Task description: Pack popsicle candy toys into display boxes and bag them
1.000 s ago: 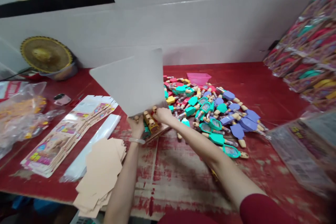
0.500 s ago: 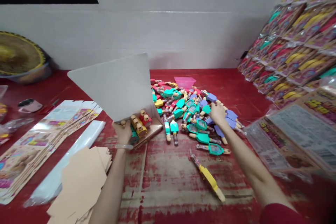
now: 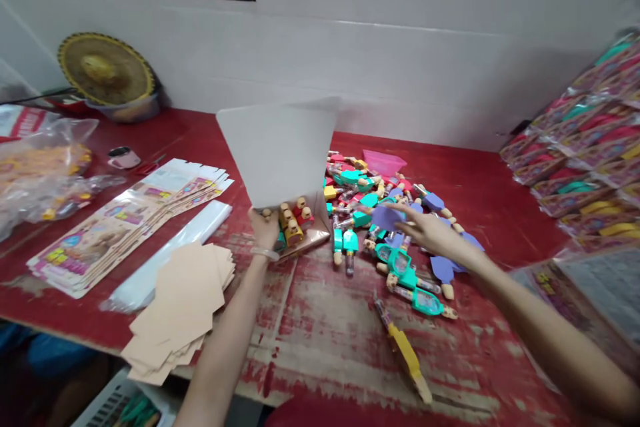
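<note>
Left hand [image 3: 265,228] grips pale card box [image 3: 277,153]
Open right hand [image 3: 433,233] hovers, fingers leftward, over colourful plastic toy heap [image 3: 380,227]

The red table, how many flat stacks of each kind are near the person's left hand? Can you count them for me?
Stack of printed pink-and-cream card sheets: 1
Stack of clear plastic sleeves: 1
Stack of plain tan card blanks: 1
Total: 3 stacks
</note>
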Motion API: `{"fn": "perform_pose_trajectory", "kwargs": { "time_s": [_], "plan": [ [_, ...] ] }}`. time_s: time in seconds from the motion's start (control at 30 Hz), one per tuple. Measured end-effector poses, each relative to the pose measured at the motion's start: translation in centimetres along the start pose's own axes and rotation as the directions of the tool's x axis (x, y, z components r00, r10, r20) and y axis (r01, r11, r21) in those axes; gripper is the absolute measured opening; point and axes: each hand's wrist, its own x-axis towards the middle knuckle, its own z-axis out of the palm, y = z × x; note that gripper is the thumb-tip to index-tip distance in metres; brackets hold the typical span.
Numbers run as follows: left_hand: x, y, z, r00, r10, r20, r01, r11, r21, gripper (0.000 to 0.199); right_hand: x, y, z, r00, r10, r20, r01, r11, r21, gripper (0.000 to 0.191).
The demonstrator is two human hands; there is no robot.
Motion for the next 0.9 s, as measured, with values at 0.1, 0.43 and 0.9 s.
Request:
{"fn": "perform_pose_trajectory", "kwargs": {
  "time_s": [0.1,0.43,0.9],
  "plan": [
    [-0.2,0.3,0.0,1.000,-0.006,0.008,0.006,1.000,-0.001,0.037,2.3,-7.1,4.0,0.991,-0.096,0.097,0.092,0.995,0.044,0.041],
    [-1.2,1.5,-0.8,1.000,0.012,0.013,-0.012,1.000,-0.012,0.034,8.7,-14.3,9.2,0.948,-0.031,0.318,0.115,0.961,-0.250,0.036],
    [-1.1,0.1,-0.1,1.000,0.023,-0.001,-0.024,0.995,-0.099,0.040,14.7,-19.3,8.0,0.953,0.021,0.303,0.069,0.956,-0.284,0.090]
  ]
}}
